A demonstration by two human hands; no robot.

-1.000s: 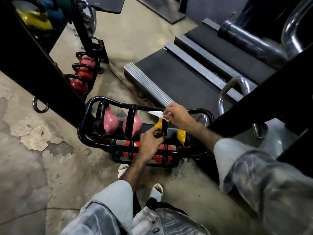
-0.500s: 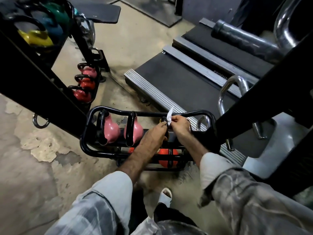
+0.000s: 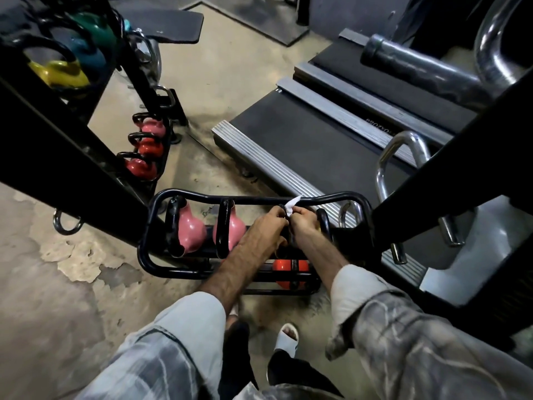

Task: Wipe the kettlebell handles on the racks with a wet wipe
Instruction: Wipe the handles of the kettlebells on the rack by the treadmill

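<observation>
Together both hands, left (image 3: 266, 226) and right (image 3: 302, 223), pinch crumpled white wet wipe (image 3: 292, 204) above tubular black rack (image 3: 202, 197).

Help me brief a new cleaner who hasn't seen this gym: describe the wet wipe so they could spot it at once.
Find the low black rack on the floor beside the treadmill. At its top rail, right of the two pink kettlebells, the left hand and right hand meet. The wet wipe is the small crumpled white scrap pinched between them, the only white thing on that rack.
</observation>
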